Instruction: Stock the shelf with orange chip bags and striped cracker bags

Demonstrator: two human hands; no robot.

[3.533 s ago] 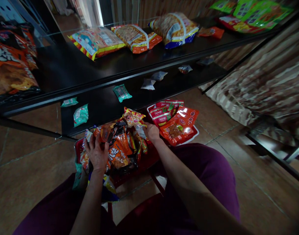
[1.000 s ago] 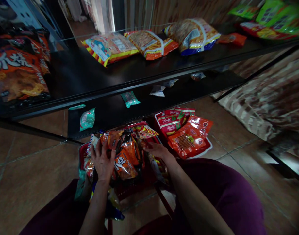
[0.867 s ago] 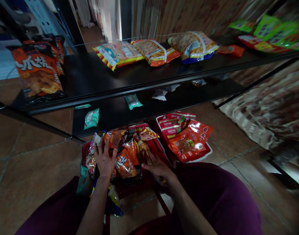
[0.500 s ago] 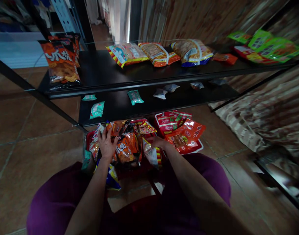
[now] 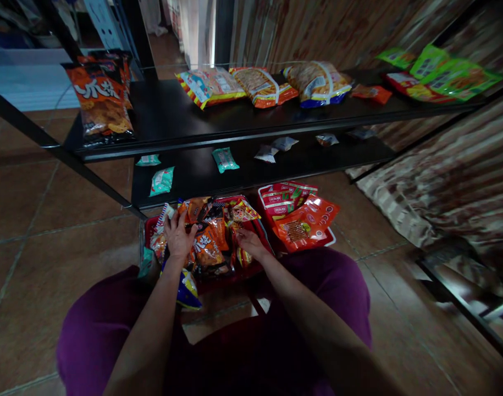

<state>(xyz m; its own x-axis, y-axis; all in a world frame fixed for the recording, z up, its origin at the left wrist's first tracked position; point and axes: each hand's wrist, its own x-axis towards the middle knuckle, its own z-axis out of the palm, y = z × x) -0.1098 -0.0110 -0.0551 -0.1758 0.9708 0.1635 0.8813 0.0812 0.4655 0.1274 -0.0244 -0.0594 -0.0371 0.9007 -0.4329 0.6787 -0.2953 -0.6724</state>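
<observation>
A red basket (image 5: 269, 237) full of snack bags stands between my knees, below the shelf. My left hand (image 5: 177, 237) rests on the bags at its left side, fingers spread and holding nothing. Beside those fingers lies an orange-and-black snack bag (image 5: 208, 248) with white lettering. At the basket's right side, my right hand (image 5: 251, 243) has its fingers closed at a red-and-yellow snack bag (image 5: 243, 257), partly hidden by the hand. A blue-and-yellow bag (image 5: 188, 291) hangs at the near left rim, under my left forearm.
A second basket (image 5: 333, 238) on the right holds red and orange packets (image 5: 304, 223). Ahead is a black two-tier shelf (image 5: 160, 118). Its upper tier carries several large bags (image 5: 317, 85); small teal packets (image 5: 162, 181) and silvery ones lie below. A metal frame (image 5: 469, 308) stands at right.
My right hand has moved left and inward over the basket, and the bag beside it has shifted left and turned. My left hand stays spread on the bags. The view has shifted slightly.
</observation>
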